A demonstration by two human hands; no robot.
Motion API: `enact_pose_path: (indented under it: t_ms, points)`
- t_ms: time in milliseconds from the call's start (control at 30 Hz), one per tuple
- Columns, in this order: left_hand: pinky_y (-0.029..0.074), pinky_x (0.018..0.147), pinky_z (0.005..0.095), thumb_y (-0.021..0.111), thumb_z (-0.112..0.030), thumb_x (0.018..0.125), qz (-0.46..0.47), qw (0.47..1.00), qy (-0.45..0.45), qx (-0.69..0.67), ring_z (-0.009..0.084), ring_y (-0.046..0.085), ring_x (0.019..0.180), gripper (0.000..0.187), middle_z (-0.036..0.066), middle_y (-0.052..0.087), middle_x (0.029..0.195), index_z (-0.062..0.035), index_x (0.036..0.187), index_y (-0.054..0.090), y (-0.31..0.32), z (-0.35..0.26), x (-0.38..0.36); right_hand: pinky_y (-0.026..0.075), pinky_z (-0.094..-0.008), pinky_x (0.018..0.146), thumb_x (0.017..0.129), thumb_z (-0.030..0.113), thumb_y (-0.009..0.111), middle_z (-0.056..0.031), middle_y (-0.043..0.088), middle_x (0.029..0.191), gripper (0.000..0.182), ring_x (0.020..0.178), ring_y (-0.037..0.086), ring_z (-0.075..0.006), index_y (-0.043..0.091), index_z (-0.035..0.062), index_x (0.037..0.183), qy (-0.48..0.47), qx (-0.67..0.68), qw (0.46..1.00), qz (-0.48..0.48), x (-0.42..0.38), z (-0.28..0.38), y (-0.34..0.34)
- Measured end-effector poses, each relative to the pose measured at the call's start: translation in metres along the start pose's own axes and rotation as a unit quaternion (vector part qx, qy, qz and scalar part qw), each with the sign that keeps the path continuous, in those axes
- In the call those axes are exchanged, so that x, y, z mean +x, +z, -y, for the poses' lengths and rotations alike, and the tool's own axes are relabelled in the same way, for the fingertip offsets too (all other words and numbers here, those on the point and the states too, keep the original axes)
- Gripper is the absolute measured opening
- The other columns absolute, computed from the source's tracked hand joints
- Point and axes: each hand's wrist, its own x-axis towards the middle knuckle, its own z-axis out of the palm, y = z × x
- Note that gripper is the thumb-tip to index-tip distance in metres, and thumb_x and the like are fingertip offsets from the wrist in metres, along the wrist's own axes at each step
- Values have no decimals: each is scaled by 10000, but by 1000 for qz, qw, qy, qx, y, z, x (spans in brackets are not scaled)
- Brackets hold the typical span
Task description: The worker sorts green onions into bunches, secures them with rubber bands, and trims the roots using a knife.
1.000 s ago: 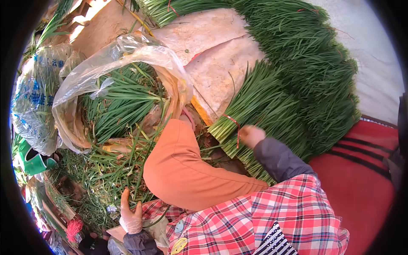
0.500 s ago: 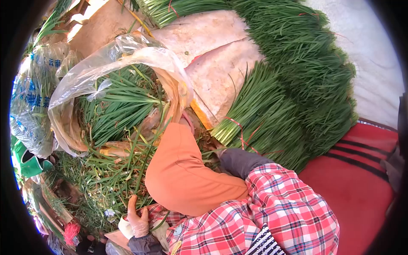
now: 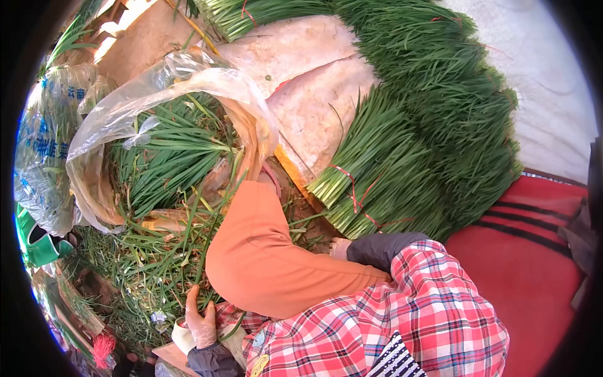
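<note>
Sorting chives on a littered ground

Left hand grips loose chive stalks lower left; right hand, grip unclear, near tied bundles on a pale board.

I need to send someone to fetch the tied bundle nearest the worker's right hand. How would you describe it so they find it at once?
Start at the long heap of green chives lying beside the red striped blanket. Follow its near edge down toward the right hand. The bundle lies with its pale cut ends toward the cardboard, and unlike the loose leaves in the plastic bag, red string binds it.
</note>
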Motion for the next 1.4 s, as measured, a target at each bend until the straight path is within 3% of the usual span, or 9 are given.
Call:
enact_pose_path:
  t_ms: [67,300,500,667,833,933,1033,1200,1400]
  points:
    - [321,1029,355,597,25,725,10,1000,-11,12,294,458,1190,528,183,499,1263,27,1238,472,0,-6,-1,397,-377,834,826,317,446,-60,661,872,347,880,605,-233,637,106,1024,34,1,998,-55,-4,5,-8]
    - [296,1048,368,614,14,729,9,999,-44,5,306,429,1225,521,183,498,1267,5,1234,488,1,-3,-3,388,-439,933,810,297,491,-123,656,965,351,1055,553,-280,602,93,1072,61,-110,973,193,33,-14,1]
    - [316,1032,389,628,-17,726,-21,999,13,45,338,416,1233,492,187,521,1233,-16,1205,518,-7,-21,-12,402,-443,921,808,294,503,-133,647,985,351,1080,538,-287,602,77,1065,86,-61,985,137,41,-22,-17]
    - [310,1027,369,588,2,731,-184,980,59,45,326,431,1220,491,216,499,1250,24,1213,499,-51,-5,-45,413,-446,911,807,291,512,-141,640,1002,352,1101,525,-294,602,63,1059,84,66,989,100,19,-15,-36]
    - [286,1043,355,528,8,789,-296,955,-8,-8,269,438,1200,496,179,485,1273,61,1272,429,-70,40,-95,425,-449,901,806,289,521,-149,633,1020,353,1122,513,-300,602,50,1053,158,218,960,-74,43,-5,-82]
    - [286,1043,360,501,-25,834,-282,958,-42,-30,277,438,1201,445,187,480,1277,62,1266,436,-54,55,-108,425,-450,903,808,296,519,-169,559,1141,400,1169,470,-308,556,42,1116,242,84,964,-77,77,-16,-139]
    - [296,1038,376,473,-108,885,-293,955,-39,21,293,445,1196,403,197,477,1281,65,1248,451,-39,80,-118,408,-451,932,834,308,492,-191,309,1392,551,1253,366,-332,373,56,1309,282,-30,935,-211,146,-69,-55]
    - [309,1025,382,468,-128,889,-294,953,-57,47,301,452,1186,392,197,493,1262,66,1230,467,-40,71,-111,314,-405,1023,880,162,410,-134,254,1420,559,1307,246,-308,235,59,1401,508,306,804,-47,142,-15,-65]
    - [326,1009,383,464,-95,866,-297,952,-62,37,318,484,1143,378,214,510,1234,72,1205,489,-39,56,-97,346,-380,937,880,184,428,-111,326,1294,516,1182,311,-267,296,60,1363,476,302,826,-20,128,-6,-45]
